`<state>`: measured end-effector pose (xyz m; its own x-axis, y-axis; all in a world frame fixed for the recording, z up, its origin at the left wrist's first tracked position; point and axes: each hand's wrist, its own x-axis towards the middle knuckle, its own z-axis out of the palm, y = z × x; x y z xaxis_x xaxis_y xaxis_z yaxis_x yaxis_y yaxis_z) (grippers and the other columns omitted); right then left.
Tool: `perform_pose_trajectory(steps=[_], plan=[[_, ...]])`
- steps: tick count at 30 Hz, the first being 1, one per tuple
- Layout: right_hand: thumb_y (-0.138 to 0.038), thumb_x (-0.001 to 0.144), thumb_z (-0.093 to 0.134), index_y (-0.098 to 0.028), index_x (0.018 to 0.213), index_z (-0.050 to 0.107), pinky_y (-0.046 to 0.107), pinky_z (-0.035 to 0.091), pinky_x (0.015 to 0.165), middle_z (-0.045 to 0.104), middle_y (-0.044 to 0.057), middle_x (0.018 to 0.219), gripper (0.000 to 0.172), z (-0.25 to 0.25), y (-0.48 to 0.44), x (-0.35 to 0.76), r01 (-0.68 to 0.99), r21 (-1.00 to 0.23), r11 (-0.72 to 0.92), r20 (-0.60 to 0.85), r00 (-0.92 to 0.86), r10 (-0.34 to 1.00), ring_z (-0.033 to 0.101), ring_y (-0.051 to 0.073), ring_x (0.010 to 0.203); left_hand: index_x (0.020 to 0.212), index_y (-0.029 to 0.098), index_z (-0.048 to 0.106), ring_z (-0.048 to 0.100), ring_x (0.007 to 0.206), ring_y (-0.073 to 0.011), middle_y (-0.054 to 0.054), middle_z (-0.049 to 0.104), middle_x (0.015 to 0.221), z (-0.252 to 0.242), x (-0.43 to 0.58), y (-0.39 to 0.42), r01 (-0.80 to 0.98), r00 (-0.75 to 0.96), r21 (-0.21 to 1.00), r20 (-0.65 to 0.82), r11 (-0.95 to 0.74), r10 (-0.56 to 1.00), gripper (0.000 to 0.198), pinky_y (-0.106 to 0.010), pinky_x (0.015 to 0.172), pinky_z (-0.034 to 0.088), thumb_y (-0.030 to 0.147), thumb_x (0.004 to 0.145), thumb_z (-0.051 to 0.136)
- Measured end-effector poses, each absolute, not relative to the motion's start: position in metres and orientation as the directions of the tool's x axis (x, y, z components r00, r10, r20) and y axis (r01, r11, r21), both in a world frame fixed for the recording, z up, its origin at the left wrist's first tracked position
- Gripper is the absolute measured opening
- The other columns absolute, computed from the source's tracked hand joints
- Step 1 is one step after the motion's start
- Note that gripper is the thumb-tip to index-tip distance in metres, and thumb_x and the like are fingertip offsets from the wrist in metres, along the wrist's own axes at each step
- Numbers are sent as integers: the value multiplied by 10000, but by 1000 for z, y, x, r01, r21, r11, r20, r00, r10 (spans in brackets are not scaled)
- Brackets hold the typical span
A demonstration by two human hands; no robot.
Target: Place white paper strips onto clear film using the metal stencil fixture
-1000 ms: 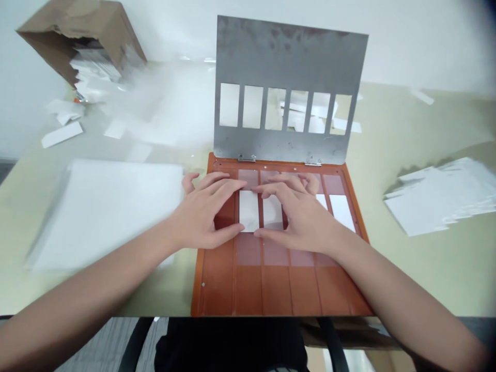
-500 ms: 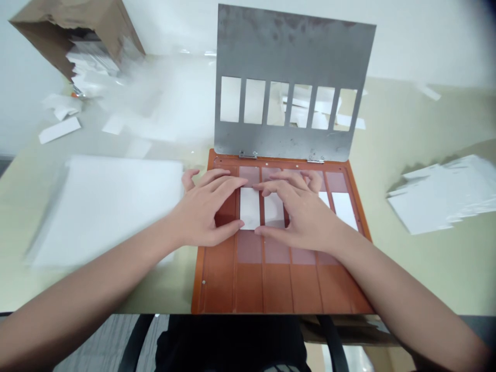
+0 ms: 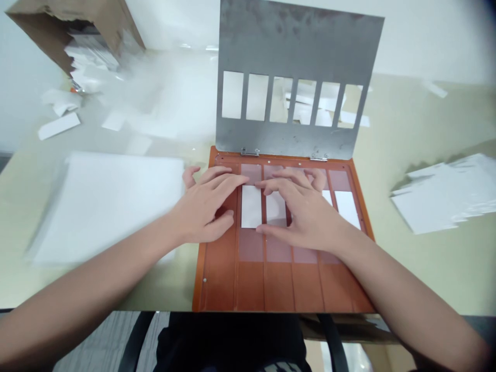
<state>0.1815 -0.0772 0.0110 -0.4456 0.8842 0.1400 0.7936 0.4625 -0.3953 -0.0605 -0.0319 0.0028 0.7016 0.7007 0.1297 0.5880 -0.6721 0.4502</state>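
An orange grooved board (image 3: 248, 287) lies at the table's front edge, its grey metal lid (image 3: 298, 44) with several windows standing raised on hinges. White cards sit in the board's channels; the leftmost card (image 3: 251, 206) lies flat between my hands. My left hand (image 3: 207, 206) is open at its left, the index fingertip by the card's top edge and the thumb off it. Also open, my right hand (image 3: 304, 212) arches over the neighbouring card (image 3: 276, 209), with index finger and thumb at the leftmost card's right corners. Another card (image 3: 347, 209) shows right of that hand; others are partly hidden.
A stack of white sheets (image 3: 116, 201) lies on the left. On the right is a fanned pile of white cards (image 3: 445, 196). A cardboard box (image 3: 112, 26) with white paper pieces stands at the back left. Loose slips (image 3: 59, 126) lie near it.
My left thumb has pulled back left, away from the leftmost card's lower corner. My right hand keeps nearly the same pose. The view has shifted slightly.
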Motion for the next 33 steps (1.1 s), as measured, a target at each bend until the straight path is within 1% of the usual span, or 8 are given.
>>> perform_pose_trajectory(steps=[11,15,18,22,24,30,33], plan=[[-507,825,686,-268,1153,508,562,207,1061,691,86,1266,444,12,-77,181,806,-384,451,126,-438,890,492,374,1332,1333,234,492,486,1327,-373,-99,693,1250,0,-60,-31,588,695,436,159,-681,702,536,-629,1079,178,284,802,438],[-508,810,707,-272,1168,509,557,202,1065,697,64,1253,472,12,-77,181,806,-386,449,124,-437,891,487,368,1339,1345,230,498,502,1305,-382,-108,704,1229,-3,-61,-30,574,699,436,179,-693,692,533,-637,1071,187,335,824,459],[-505,806,719,-272,1146,507,553,204,1062,703,45,1239,465,12,-77,181,800,-393,454,131,-440,889,488,359,1340,1348,241,528,502,1307,-382,-99,700,1251,-4,-61,-30,570,696,439,192,-695,692,505,-632,1085,171,374,863,479],[-504,817,708,-271,1137,509,567,212,1062,698,46,1250,443,13,-77,181,800,-388,458,132,-443,887,494,362,1334,1281,306,626,520,1299,-366,-60,691,1300,-3,-61,-31,545,712,416,230,-728,664,402,-626,1098,144,413,915,497],[-499,814,711,-274,1150,512,572,208,1069,694,48,1261,450,13,-77,180,802,-391,452,126,-440,889,497,361,1330,1241,319,663,529,1289,-364,-56,691,1308,-3,-61,-30,546,716,403,232,-735,659,373,-632,1098,142,432,925,498],[-487,808,721,-277,1178,517,580,202,1080,695,50,1263,472,12,-78,180,799,-404,447,124,-436,891,503,360,1322,1150,338,709,526,1289,-364,-45,696,1307,-2,-61,-30,554,719,383,228,-739,657,319,-652,1070,163,413,919,502],[-490,803,726,-279,1178,511,581,203,1083,692,47,1274,481,13,-78,180,797,-409,445,124,-435,892,502,361,1324,1143,336,712,523,1293,-368,-42,693,1312,-3,-61,-30,553,720,378,232,-742,654,309,-657,1071,158,405,914,516]])
